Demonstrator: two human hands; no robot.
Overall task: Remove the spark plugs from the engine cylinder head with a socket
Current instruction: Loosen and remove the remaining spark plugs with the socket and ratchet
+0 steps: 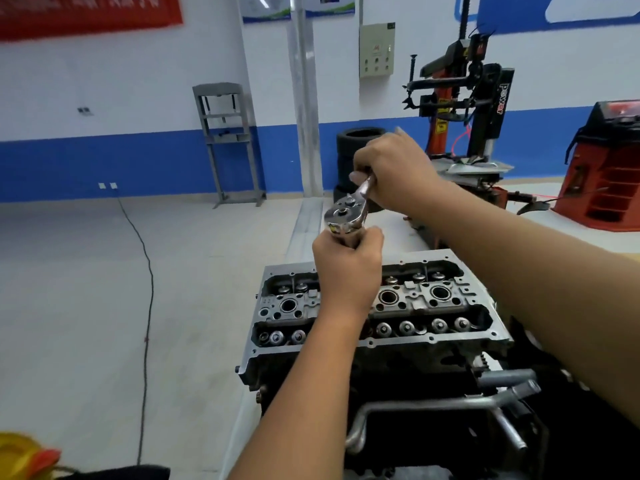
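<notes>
The grey engine cylinder head (429, 341) sits in the lower middle of the head view, with three open spark plug wells showing along its centre. A chrome ratchet wrench (346, 214) stands above the head. My left hand (348, 268) grips the socket extension just below the ratchet's round head, covering the extension and the well beneath it. My right hand (391, 168) grips the ratchet handle (366, 188), which points up and to the right. No spark plug is visible.
A red and black tyre changer (464, 109) stands behind the engine, beside stacked tyres (349, 147). A red wheel balancer (606, 168) is at the right. A grey press frame (227, 140) stands by the wall. A black cable (147, 306) crosses the floor. Metal pipes (450, 403) run below the head.
</notes>
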